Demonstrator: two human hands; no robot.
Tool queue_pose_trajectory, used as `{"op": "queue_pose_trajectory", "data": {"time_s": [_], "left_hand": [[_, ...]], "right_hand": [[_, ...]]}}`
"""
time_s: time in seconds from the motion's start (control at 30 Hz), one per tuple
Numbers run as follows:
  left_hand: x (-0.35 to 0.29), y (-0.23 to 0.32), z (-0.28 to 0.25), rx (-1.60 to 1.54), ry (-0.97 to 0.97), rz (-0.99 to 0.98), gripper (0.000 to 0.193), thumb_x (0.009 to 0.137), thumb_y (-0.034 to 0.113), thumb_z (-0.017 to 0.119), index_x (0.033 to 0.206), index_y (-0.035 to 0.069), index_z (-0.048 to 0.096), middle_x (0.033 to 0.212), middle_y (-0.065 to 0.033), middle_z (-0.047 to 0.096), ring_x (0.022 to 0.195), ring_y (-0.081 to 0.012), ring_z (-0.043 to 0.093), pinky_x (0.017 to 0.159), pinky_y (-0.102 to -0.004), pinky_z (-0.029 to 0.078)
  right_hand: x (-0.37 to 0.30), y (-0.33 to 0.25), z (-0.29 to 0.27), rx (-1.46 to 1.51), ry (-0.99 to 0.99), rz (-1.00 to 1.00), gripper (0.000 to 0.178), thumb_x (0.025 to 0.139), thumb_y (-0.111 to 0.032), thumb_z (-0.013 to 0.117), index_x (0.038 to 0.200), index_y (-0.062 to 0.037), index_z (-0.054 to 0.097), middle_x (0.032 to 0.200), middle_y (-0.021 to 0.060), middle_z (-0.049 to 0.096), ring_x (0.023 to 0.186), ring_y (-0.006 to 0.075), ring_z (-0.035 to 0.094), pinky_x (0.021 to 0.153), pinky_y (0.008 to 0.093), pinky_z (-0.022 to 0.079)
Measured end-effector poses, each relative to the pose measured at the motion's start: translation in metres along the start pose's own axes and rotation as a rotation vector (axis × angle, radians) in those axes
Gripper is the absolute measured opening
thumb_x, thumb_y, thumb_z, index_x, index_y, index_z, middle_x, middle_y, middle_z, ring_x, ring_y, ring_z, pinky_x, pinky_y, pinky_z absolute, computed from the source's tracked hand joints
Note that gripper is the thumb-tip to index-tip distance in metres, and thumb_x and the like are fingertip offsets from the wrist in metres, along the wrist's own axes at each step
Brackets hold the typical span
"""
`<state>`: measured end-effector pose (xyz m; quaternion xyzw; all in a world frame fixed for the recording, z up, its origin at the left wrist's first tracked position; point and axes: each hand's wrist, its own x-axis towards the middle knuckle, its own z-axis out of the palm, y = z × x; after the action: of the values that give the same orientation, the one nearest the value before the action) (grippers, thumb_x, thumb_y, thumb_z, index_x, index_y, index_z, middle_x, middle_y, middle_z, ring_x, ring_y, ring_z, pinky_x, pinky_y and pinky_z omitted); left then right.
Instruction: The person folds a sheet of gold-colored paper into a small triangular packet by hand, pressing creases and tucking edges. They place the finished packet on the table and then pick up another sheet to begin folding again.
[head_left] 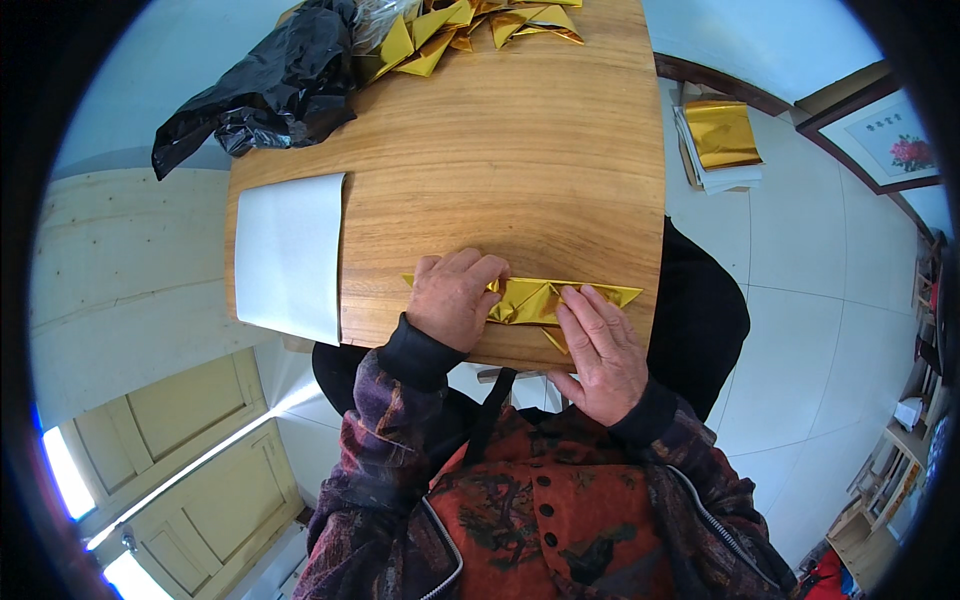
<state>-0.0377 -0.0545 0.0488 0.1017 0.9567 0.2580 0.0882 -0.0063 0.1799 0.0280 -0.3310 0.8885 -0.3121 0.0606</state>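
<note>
At the near edge of a wooden table [500, 150], a folded gold foil strip [525, 303] lies under two bare hands: the left hand [446, 303] seemingly pinches it between thumb and fingertips, the right hand [607, 362] rests fingers flat, thumb apart. The foil looks light, slick and easily creased, probably best held by its folded edges. The left hand hides part; whether a gold flap [555, 341] nearer the table's rim is attached remains unclear.

The left hand [450, 302] hides part of the folded gold foil strip [525, 301]; the upper edge cuts off the black plastic bag [285, 85] and folded gold pieces [432, 55].
</note>
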Motion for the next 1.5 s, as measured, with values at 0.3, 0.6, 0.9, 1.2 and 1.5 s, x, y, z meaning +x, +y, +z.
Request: {"op": "queue_pose_trajectory", "data": {"time_s": [0.3,0.6,0.9,1.2,1.5], "left_hand": [[0.000,0.000,0.000,0.002,0.004,0.000,0.023,0.077,0.007,0.067,0.099,0.014,0.062,0.087,-0.0040,0.061,0.089,-0.0275,0.060,0.080,-0.0398,0.039],[0.002,-0.001,0.000,-0.018,0.004,-0.009,0.020,0.078,0.006,0.066,0.096,0.013,0.063,0.086,-0.0035,0.062,0.087,-0.0267,0.060,0.079,-0.0390,0.039],[0.002,-0.003,0.000,-0.032,-0.036,-0.020,0.019,0.079,0.009,0.066,0.097,0.015,0.061,0.088,-0.0031,0.061,0.092,-0.0259,0.060,0.080,-0.0406,0.039],[0.002,-0.003,0.001,-0.029,0.013,-0.002,0.017,0.077,0.007,0.066,0.092,0.014,0.062,0.085,-0.0027,0.061,0.085,-0.0254,0.061,0.077,-0.0379,0.038],[0.001,-0.004,0.002,-0.029,-0.023,-0.032,0.019,0.078,0.008,0.065,0.095,0.015,0.061,0.089,-0.0029,0.062,0.092,-0.0258,0.060,0.080,-0.0403,0.038]], "right_hand": [[0.006,-0.007,0.007,-0.086,-0.068,-0.020,0.086,0.063,-0.031,0.083,0.137,-0.0070,0.049,0.151,0.0075,0.037,0.142,0.0318,0.029,0.114,0.0474,0.024],[0.006,-0.007,0.012,-0.134,-0.065,-0.021,0.085,0.063,-0.031,0.083,0.137,-0.0063,0.049,0.149,0.0080,0.039,0.142,0.0318,0.028,0.115,0.0475,0.021],[0.006,-0.007,0.013,-0.110,-0.059,-0.003,0.087,0.061,-0.029,0.085,0.137,-0.0073,0.049,0.150,0.0082,0.038,0.142,0.0321,0.029,0.114,0.0489,0.024],[0.006,-0.007,0.013,-0.129,-0.055,-0.013,0.082,0.066,-0.025,0.079,0.139,-0.0068,0.046,0.149,0.0074,0.039,0.142,0.0315,0.028,0.114,0.0470,0.022],[0.006,-0.008,0.013,-0.140,-0.047,-0.014,0.082,0.066,-0.024,0.079,0.138,-0.0064,0.046,0.149,0.0073,0.039,0.142,0.0311,0.028,0.115,0.0463,0.022]]}}
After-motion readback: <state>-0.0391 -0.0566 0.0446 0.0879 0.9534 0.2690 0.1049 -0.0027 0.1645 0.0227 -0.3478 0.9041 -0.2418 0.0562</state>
